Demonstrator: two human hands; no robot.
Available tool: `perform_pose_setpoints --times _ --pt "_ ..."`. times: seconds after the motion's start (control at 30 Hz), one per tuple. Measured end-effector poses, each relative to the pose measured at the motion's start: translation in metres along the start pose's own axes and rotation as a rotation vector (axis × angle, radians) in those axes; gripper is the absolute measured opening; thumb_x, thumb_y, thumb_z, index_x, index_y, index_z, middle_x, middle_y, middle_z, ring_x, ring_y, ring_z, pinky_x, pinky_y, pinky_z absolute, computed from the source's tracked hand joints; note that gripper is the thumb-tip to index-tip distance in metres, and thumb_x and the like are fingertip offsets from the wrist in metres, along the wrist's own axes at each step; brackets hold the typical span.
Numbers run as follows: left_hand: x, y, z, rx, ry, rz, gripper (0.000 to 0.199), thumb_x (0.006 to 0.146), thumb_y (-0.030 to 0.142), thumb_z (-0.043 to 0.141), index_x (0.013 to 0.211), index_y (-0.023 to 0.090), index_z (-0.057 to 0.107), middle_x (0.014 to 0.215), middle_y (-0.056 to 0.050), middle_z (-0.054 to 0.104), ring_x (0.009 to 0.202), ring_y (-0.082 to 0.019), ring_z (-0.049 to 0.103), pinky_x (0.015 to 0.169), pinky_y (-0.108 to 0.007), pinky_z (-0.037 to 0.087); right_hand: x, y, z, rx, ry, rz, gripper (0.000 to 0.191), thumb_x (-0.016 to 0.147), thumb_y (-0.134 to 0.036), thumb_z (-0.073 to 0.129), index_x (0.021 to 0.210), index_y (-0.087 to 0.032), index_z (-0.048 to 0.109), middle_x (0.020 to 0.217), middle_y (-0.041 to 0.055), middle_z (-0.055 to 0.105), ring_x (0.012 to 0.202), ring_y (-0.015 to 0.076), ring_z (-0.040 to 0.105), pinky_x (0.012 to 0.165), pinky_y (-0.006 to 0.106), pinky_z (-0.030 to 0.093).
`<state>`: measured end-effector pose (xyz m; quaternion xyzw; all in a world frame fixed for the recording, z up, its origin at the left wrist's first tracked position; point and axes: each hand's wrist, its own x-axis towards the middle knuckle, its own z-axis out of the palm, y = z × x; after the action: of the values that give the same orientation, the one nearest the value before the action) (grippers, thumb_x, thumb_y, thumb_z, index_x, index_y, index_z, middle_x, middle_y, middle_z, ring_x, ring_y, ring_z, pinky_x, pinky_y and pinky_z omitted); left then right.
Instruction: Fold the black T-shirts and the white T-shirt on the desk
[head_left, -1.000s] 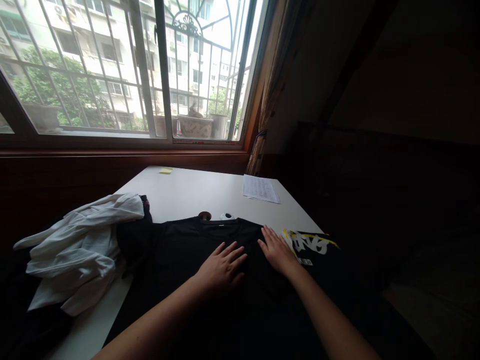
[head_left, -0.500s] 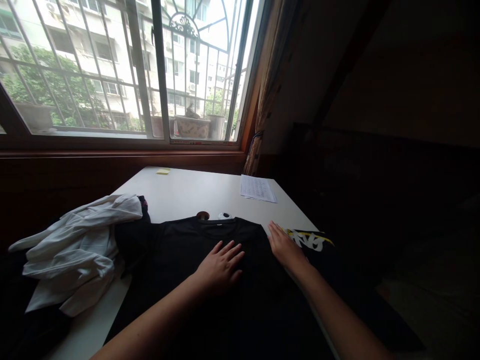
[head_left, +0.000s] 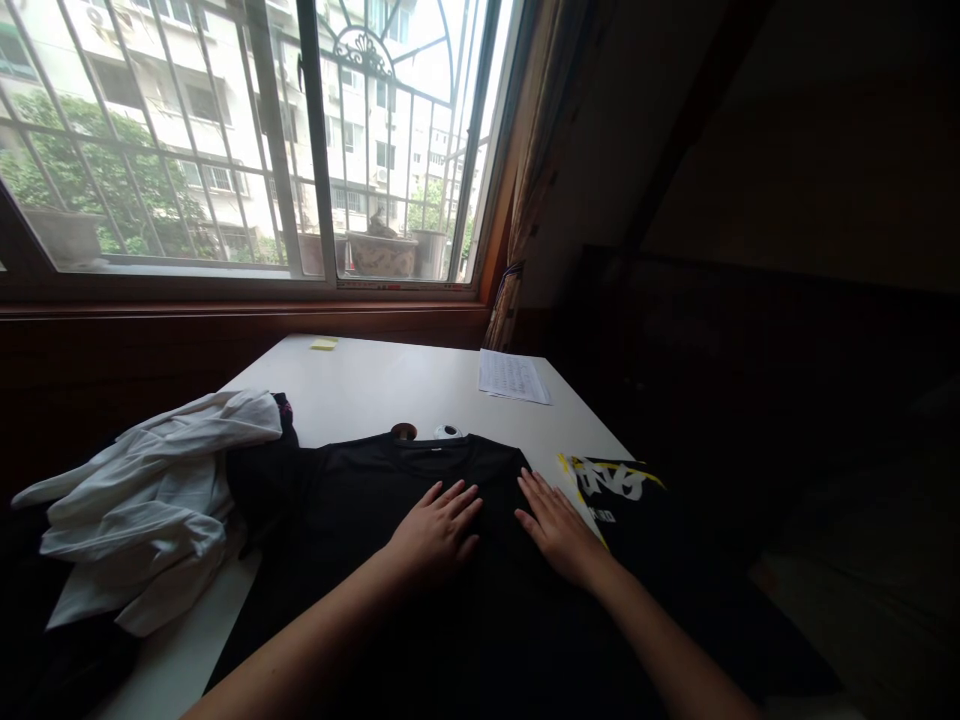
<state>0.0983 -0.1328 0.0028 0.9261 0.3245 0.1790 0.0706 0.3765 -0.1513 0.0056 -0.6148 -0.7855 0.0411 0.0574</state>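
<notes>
A black T-shirt [head_left: 360, 520] is spread over the near part of the white table, its neckline toward the window. My left hand [head_left: 435, 530] rests flat on the shirt's chest, fingers spread. Flat near the shirt's right shoulder lies my right hand [head_left: 559, 525], fingers stretched out and thumb apart. Just right of that hand is a dark garment [head_left: 622, 490] with white lettering and a yellow stripe. The shirt's lower part fades into shadow.
Crumpled white cloth [head_left: 165, 470] is heaped on dark clothing at the left. Printed papers [head_left: 514, 376] and a yellow sticky note [head_left: 323, 344] lie on the white table [head_left: 390, 385]. A small white round object [head_left: 448, 432] sits beyond the collar, below the barred window [head_left: 375, 150].
My right hand has shifted from the shirt's right edge inward and slightly nearer, onto the black fabric, showing more of the lettered garment. My left hand stays almost in place.
</notes>
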Motion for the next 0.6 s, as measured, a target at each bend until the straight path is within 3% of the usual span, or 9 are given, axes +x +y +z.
perform_pose_setpoints --times 0.17,0.3,0.43,0.5,0.6 --pt "0.000 0.000 -0.001 0.009 0.005 0.003 0.056 0.103 0.050 0.040 0.153 0.025 0.040 0.160 -0.006 0.039 0.151 -0.026 0.030 0.123 -0.051 0.025 -0.004 0.011 0.004 0.019 0.032 0.034 0.066 0.104 -0.052 0.023 0.159 -0.016 0.027 0.167 0.0074 0.019 0.154 0.0224 0.019 0.125 0.047 0.020" --pt "0.001 0.002 -0.004 0.009 -0.038 -0.007 0.057 0.104 0.051 0.037 0.154 0.024 0.039 0.161 -0.005 0.037 0.151 -0.027 0.028 0.124 -0.052 0.025 -0.012 0.035 -0.009 0.087 0.144 0.032 0.059 0.100 -0.034 0.027 0.151 -0.008 0.043 0.159 0.0153 0.039 0.147 0.0252 0.036 0.121 0.045 0.031" --pt "0.002 0.003 -0.007 0.005 -0.070 -0.015 0.057 0.104 0.051 0.035 0.155 0.024 0.038 0.162 -0.004 0.034 0.152 -0.026 0.025 0.124 -0.053 0.023 -0.032 0.052 -0.040 0.140 0.181 0.087 0.046 0.096 -0.028 0.033 0.122 -0.017 0.068 0.126 0.0140 0.068 0.119 0.0261 0.062 0.107 0.042 0.047" --pt "0.002 0.003 -0.007 0.001 -0.074 -0.020 0.058 0.104 0.051 0.035 0.155 0.024 0.037 0.162 -0.004 0.034 0.152 -0.026 0.025 0.124 -0.054 0.023 -0.044 0.051 -0.052 0.160 0.118 0.093 0.034 0.093 -0.032 0.041 0.106 -0.021 0.071 0.110 0.0102 0.071 0.098 0.0241 0.068 0.092 0.038 0.053" --pt "0.002 0.002 -0.007 -0.003 -0.082 -0.025 0.058 0.104 0.051 0.035 0.155 0.023 0.037 0.163 -0.005 0.033 0.153 -0.026 0.024 0.125 -0.054 0.022 -0.057 0.044 -0.055 0.217 0.002 0.072 0.020 0.088 -0.035 0.054 0.094 -0.023 0.068 0.098 0.0058 0.069 0.078 0.0194 0.065 0.076 0.033 0.053"
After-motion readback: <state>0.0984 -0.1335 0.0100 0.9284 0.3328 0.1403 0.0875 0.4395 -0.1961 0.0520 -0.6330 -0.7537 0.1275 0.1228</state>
